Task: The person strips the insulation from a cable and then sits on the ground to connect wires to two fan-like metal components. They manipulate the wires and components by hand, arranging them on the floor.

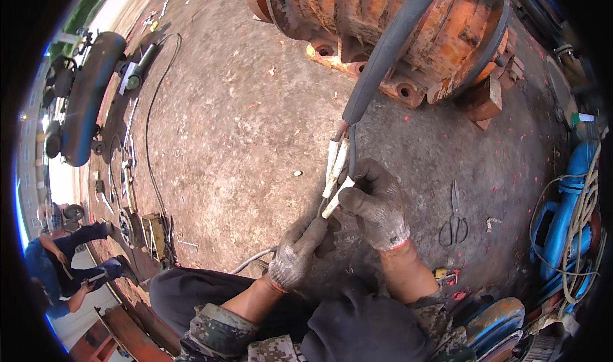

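A thick black cable [393,49] hangs down over a rusty orange motor housing [357,17]. From its end come wires wrapped in white tape [334,164]. My right hand [378,209], in a grey-coated work glove, pinches one white-wrapped wire [338,198] between thumb and fingers. Just below and left, my left hand [297,250], gloved alike, is closed on the lower end of that wire; its fingertips partly hide the joint. A thin grey cable [255,258] runs out beside my left hand along the ground.
Scissors [454,218] lie on the dirt to the right. Blue pipework [568,209] with coiled rope [582,215] stands at far right. At left are a blue-black tank [94,100], a long dark cable [150,132], scattered tools and a seated person [70,266].
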A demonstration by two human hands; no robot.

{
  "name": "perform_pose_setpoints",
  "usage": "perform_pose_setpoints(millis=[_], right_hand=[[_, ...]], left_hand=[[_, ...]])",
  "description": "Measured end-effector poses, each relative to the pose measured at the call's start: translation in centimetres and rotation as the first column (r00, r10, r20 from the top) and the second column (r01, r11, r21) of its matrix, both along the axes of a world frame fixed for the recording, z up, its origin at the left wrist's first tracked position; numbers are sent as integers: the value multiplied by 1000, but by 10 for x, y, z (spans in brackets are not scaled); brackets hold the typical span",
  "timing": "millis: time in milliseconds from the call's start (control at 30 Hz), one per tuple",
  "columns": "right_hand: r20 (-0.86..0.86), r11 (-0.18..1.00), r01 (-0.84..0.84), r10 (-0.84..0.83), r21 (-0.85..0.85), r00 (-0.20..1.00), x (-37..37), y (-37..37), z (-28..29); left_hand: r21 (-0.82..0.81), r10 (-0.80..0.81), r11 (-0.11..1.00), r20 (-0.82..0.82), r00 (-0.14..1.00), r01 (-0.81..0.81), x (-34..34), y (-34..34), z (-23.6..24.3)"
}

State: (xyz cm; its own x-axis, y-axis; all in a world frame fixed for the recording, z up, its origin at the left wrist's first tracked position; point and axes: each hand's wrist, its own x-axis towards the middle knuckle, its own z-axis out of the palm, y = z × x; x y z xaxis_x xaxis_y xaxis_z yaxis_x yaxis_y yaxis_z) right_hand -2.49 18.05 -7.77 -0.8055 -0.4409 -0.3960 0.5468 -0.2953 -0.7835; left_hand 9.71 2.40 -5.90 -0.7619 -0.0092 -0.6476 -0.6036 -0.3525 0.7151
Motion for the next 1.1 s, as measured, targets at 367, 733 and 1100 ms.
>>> perform_pose_setpoints(millis=[367, 733, 1100], right_hand=[[-882, 927, 314, 38, 207, 469, -21, -9, -14], [-264, 867, -158, 311, 472, 913, 11, -5, -4], [-327, 870, 18, 166, 492, 930, 14, -7, -7]], left_hand=[[-105, -20, 994, 48, 999, 24, -6, 8, 9], [-479, -42, 877, -137, 990, -29, -4, 11, -22], [-911, -537, 401, -318, 782, -96, -16, 5, -18]])
